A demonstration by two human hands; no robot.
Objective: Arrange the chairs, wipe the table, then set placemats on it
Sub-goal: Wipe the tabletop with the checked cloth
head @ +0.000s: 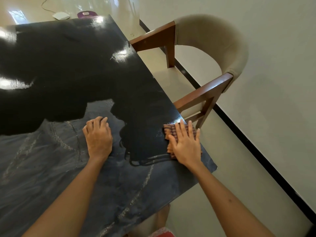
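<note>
A striped cloth (177, 134), reddish and dark, is pressed flat against the dark glossy desk (71, 69) near its right edge, close to the near right corner. It is covered by the right hand (185, 144), whose fingers are straight and slightly spread, palm down on the fabric, with parts of the cloth showing beyond the fingertips and beside the thumb. The left hand (98, 135) is rested on the desk well to the left of the cloth, its fingers curled under at the knuckles and nothing seen held in it. Both forearms are extended from the bottom of the view. A dark, wet-looking sheen is seen across the far part of the desk, while the nearer part appears duller and streaked. A chair (212, 53) with a curved beige back and brown wooden arms is set against the right side of the desk, its arms reaching the edge. Beyond the far end, a white device (60, 15) and a purple object (87, 14) are seen on the pale floor (205, 194).
</note>
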